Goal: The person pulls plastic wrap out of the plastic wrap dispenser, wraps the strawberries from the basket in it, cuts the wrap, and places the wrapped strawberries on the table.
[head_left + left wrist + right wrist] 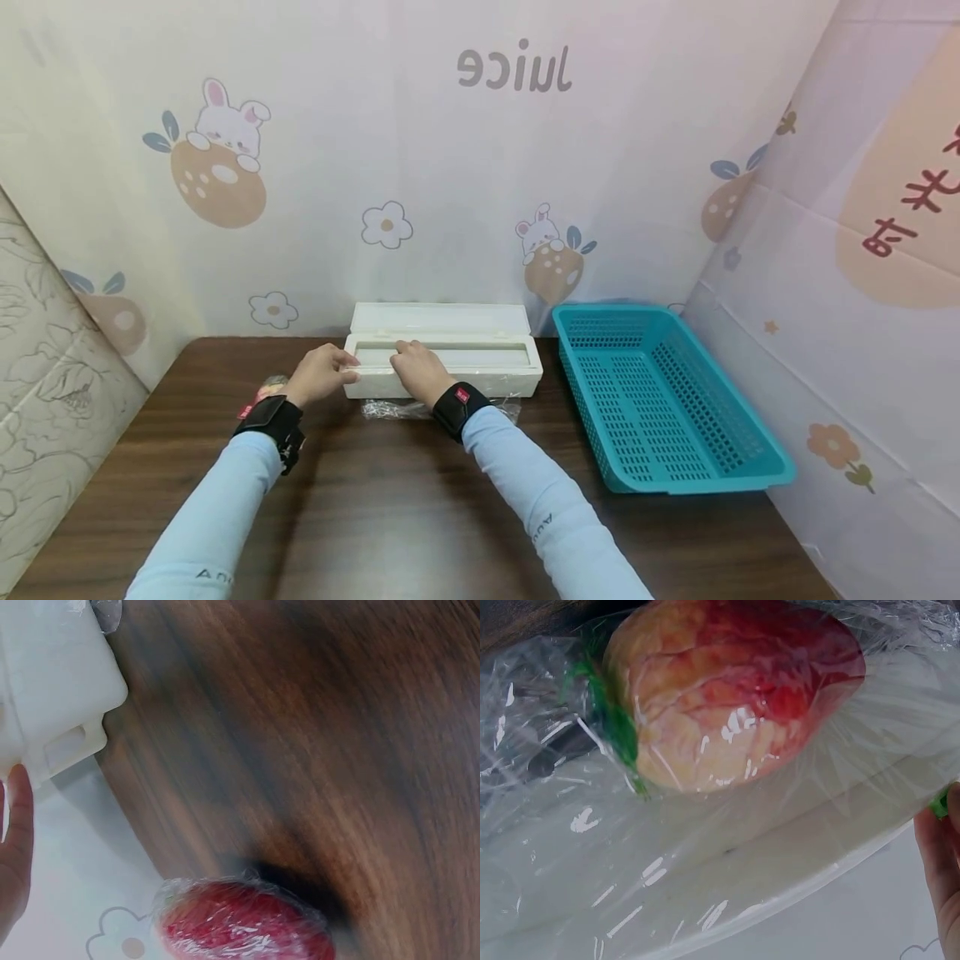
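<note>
A long white cling film dispenser box (442,385) lies near the back of the table with its lid (442,319) raised. At its left end, my left hand (318,375) presses its fingertips against the corner. My right hand (420,371) is over the front edge of the box, left of its middle, and pinches a small green piece (939,804). Clear film (705,862) spreads from the box over a red and yellow fruit (735,697) with a green leafy end. The right wrist hides this fruit in the head view.
Another red fruit wrapped in film (240,922) rests on the table (360,517) just left of my left hand. A blue-green plastic basket (675,483) stands right of the box. Printed cloth (315,150) hangs close behind the table.
</note>
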The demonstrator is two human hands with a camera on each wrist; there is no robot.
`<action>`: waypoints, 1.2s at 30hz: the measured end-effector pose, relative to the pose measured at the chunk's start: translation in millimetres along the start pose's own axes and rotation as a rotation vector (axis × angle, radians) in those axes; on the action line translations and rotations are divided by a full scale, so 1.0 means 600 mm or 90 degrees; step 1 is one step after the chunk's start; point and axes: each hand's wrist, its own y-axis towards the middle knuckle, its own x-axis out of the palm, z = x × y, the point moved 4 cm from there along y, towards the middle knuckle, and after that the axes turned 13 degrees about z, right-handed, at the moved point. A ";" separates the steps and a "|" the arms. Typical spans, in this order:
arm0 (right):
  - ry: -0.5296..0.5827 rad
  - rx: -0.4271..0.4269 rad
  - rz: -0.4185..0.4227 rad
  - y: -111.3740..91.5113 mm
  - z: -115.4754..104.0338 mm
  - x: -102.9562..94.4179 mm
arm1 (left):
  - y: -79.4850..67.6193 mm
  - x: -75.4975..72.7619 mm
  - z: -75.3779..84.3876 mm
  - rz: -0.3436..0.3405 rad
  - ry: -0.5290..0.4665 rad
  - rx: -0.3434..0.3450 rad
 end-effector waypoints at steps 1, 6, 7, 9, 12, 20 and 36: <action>0.002 0.005 -0.003 -0.001 0.000 0.001 | 0.000 -0.001 0.001 -0.006 0.001 0.003; 0.005 0.014 -0.014 -0.002 0.000 0.004 | 0.001 -0.009 0.021 0.009 0.041 0.039; 0.006 0.017 -0.017 -0.002 0.001 0.005 | 0.001 -0.011 0.030 0.017 0.050 0.057; 0.005 0.020 -0.024 -0.002 0.002 0.005 | 0.002 -0.011 0.049 0.030 0.072 0.100; 0.000 0.020 -0.030 -0.002 0.004 0.005 | 0.004 0.000 0.073 0.021 0.099 0.156; 0.007 0.014 -0.015 -0.003 0.002 0.003 | 0.002 0.024 0.090 -0.005 0.154 0.162; 0.016 0.040 -0.035 0.021 0.002 -0.003 | 0.006 0.024 0.084 0.060 0.181 0.197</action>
